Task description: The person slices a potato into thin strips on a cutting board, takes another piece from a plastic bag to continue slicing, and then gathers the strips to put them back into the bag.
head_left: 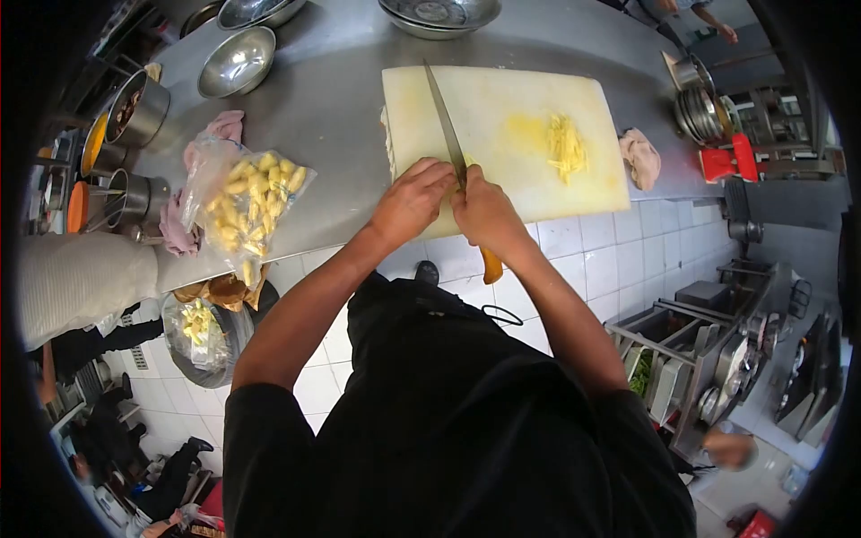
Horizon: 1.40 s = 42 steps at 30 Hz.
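My right hand is closed around a long kitchen knife, its blade pointing away from me over the white cutting board and its wooden handle sticking out below. My left hand lies beside the blade near the board's front edge, fingers curled; what they press on is hidden. A bit of yellow shows by the blade at my right hand. On the board's right part lies a pile of thin yellow strips. To the left, an open clear plastic bag holds several peeled yellow pieces, elongated and rounded.
Pinkish cloths lie right of the board and by the bag. Metal bowls stand at the back, metal pots at the left. A lined bin with scraps sits below the table's left edge. Other people are at far left and top right.
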Motion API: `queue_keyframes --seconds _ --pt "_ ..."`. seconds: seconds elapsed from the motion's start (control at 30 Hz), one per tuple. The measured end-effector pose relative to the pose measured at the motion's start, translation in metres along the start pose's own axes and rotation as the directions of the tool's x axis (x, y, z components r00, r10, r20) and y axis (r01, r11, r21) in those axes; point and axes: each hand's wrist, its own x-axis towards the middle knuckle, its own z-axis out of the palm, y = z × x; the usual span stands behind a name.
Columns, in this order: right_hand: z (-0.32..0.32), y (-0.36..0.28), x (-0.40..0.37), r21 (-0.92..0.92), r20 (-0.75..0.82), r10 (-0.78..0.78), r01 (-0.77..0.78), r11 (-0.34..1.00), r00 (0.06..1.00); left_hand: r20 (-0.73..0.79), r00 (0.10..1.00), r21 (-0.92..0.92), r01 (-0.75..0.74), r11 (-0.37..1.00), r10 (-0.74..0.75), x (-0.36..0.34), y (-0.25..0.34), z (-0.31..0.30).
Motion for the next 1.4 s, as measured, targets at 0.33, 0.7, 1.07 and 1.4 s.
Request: queue_keyframes --seconds 0.33,0.7,1.07,1.4 --pt "-0.008 -0.003 -0.01 0.013 0.01 0.013 -0.013 1.0 1.0 0.003 1.0 -0.018 -0.008 1.0 0.008 0.0 0.003 -0.003" --pt "-0.021 -0.013 -0.009 -0.003 0.047 0.042 -0.042 0.999 0.998 -0.015 1.0 -0.022 -0.022 1.0 0.021 0.0 0.0 0.001" --pt "0.001 -0.005 -0.008 -0.017 -0.055 -0.027 0.026 1.0 0.998 -0.015 1.0 -0.013 -0.002 1.0 0.002 -0.003 0.001 0.0" --pt "-0.007 -0.013 -0.008 0.043 0.038 0.083 -0.084 0.996 0.996 0.025 1.0 0.019 -0.011 1.0 0.011 -0.007 0.002 -0.013"
